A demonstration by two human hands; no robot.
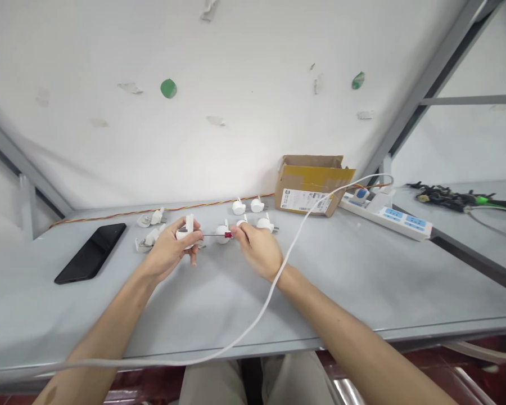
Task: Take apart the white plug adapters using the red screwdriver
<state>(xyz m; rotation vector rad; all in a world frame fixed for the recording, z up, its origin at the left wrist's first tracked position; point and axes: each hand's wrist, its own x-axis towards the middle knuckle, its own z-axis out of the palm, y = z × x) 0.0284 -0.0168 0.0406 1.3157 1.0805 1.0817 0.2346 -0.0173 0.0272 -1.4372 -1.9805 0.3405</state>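
Observation:
My left hand (172, 247) grips a white plug (189, 226) above the grey table. Its fingers are wrapped round the plug's body. In my right hand (259, 247) is a screwdriver (227, 234) with a red handle end. The thin metal shaft points left, its tip at the plug in my left hand; the exact contact is hidden by the fingers. Behind the hands stand several white plugs, one (238, 207) near the wall and another (265, 223) just beyond my right hand. More plug parts (152, 218) lie behind my left hand.
A black phone (90, 253) lies at the left. At the back stands an open cardboard box (312, 185), with a white power strip (388, 216) to its right. A white cable (274, 287) crosses the view over my right wrist. Dark tools or cables (455, 198) lie far right.

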